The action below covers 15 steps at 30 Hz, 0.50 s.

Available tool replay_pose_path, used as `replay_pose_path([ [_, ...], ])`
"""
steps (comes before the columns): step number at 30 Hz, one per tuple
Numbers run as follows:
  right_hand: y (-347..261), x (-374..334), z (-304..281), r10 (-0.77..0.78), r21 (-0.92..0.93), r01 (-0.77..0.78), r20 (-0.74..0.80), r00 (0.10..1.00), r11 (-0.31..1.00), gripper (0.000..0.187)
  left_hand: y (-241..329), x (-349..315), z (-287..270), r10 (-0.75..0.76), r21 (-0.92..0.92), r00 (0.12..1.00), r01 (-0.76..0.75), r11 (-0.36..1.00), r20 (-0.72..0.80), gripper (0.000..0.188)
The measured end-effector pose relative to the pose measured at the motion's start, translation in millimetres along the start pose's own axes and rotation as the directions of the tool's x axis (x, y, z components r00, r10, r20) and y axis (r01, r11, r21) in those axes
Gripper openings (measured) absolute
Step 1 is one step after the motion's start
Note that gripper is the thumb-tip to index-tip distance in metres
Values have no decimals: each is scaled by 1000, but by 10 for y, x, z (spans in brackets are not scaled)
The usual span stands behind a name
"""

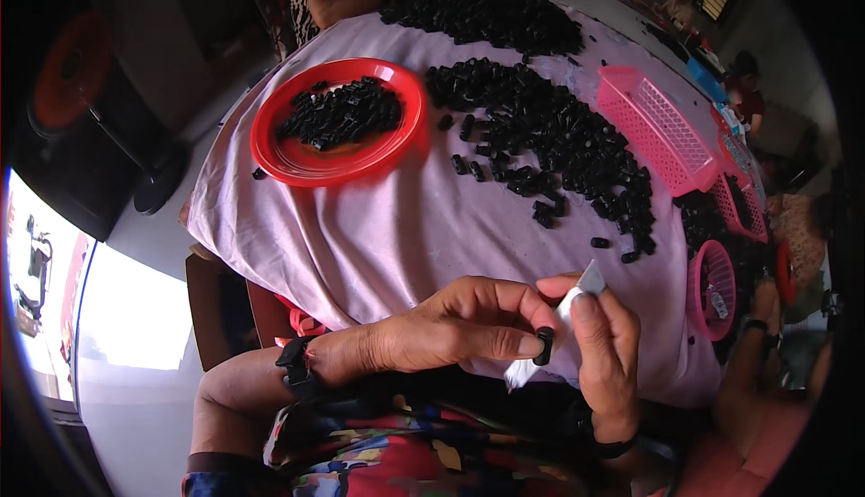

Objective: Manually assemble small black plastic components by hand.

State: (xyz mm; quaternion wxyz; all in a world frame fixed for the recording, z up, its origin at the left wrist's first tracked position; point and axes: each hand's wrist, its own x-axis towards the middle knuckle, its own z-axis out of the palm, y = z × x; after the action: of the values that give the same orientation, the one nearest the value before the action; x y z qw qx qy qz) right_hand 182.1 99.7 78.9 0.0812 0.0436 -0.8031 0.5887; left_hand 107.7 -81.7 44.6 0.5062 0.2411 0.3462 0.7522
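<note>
Over the near edge of the table, my left hand pinches a small black cylindrical plastic piece between thumb and fingers. Close beside it, my right hand is closed around a slim blade with a slanted tip. White wrapping covers the blade's lower part, which runs down behind the black piece. I cannot tell whether the blade touches the piece. In front of my hands a loose heap of similar black pieces spreads over the pink cloth. To its left, a red plate holds more black pieces.
Farther off lies another black heap, with another person's arm beside it. Pink baskets and a round pink basket line the right side. A co-worker's hand is at the right. A fan stands left.
</note>
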Motion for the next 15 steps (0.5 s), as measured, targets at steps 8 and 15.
replay_pose_path([
  [8, -11, -65, -213, -49, 140, 66, -122, 991, 988, 29, -75, 23, -153, 32, -23, 997, -34, 999, -66, 26],
  [15, -54, -102, -179, 8, -27, -5, 118, 993, 1000, 21, -76, 31, -162, 36, -26, 998, -38, 999, -58, 28],
])
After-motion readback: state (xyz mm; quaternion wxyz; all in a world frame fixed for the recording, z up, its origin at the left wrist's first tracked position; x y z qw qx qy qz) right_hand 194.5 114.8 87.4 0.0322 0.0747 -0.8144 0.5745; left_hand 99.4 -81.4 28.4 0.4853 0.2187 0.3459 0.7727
